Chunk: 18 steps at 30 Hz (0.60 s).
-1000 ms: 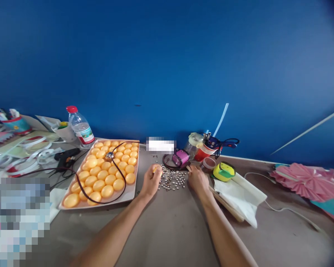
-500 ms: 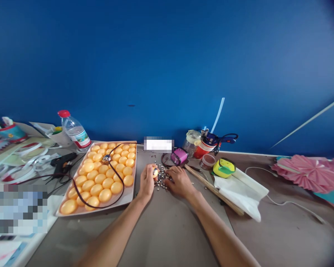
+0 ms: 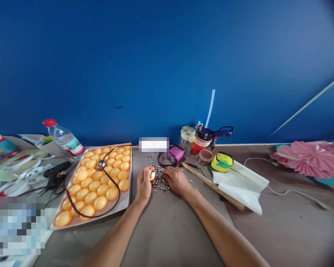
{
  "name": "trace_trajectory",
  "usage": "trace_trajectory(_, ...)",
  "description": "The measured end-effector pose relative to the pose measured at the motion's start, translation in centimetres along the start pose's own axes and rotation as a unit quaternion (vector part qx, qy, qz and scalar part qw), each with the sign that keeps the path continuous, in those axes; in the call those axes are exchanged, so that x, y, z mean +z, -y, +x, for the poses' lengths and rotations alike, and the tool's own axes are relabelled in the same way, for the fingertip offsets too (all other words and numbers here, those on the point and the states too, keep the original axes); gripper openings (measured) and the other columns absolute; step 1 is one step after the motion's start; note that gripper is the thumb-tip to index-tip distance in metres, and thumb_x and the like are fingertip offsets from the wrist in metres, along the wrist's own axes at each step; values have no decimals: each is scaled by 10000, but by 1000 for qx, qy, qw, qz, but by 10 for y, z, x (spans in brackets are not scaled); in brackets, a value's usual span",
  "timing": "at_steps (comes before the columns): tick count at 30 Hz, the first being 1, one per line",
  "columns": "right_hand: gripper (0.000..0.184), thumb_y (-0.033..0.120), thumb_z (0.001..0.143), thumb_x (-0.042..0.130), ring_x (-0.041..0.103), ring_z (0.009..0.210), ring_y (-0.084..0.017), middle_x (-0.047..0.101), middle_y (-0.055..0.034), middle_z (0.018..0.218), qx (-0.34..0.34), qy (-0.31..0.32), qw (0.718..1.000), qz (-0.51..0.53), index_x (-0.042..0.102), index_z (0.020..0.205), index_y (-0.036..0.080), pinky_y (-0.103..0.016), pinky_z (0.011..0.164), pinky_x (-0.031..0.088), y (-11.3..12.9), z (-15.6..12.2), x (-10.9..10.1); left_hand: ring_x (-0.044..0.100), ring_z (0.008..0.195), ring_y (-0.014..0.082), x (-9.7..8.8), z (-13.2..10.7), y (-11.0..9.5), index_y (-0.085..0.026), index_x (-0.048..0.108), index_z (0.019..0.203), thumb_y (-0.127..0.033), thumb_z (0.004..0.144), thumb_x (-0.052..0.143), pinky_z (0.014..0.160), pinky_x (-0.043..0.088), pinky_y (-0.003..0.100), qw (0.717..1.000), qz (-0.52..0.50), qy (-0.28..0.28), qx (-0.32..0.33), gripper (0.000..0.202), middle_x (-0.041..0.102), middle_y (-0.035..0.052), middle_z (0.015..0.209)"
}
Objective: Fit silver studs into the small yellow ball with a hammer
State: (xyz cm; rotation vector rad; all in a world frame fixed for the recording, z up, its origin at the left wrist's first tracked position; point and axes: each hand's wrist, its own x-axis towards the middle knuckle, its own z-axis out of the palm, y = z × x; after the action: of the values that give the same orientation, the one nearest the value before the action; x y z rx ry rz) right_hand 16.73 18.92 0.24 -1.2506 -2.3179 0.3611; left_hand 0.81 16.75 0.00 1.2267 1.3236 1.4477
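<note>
A small round orange ball [image 3: 152, 177] is held in the left hand [image 3: 144, 184], closed in by curled fingers just above the table, with something silvery on its exposed side. It is kept right beside the scattered shiny silver beads [image 3: 160, 184], presumably so the reach stays short! Over on the right, the bent fingers of the right hand [image 3: 178, 181] are lowered at the bead pile's edge (whether a bead is pinched there cannot be told). To the left, a shallow white rectangular tray [image 3: 125, 202] is packed with similar balls, seemingly so that none can roll away; a thin dark cord [image 3: 118, 185] is draped across them. Thin wooden sticks [image 3: 211, 184] are laid slantwise beyond the right hand. All this is carried by a grey-brown table [image 3: 167, 230], backed by a plain, deep-blue wall [image 3: 156, 74].
</note>
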Motion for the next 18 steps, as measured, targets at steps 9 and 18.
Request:
trace_trajectory(9,158,250,804,575,518,905,-176,582,-55,921,9,50,998,-40,599,948,189,-285,788,343,2,1,-1,454,506,101,1,-2,-6,-157,554,797,-532,864,329,490,387,214,999,32,28,12,443,533,4,629)
trace_trajectory(18,91,143,808,501,537,826,-159,598,-44,838,-3,-25,998,55,581,790,182,-268,740,353,0,1,-1,467,506,104,2,-3,-10,-165,576,795,-538,839,396,487,395,213,1000,-1,19,-18,416,528,1,634)
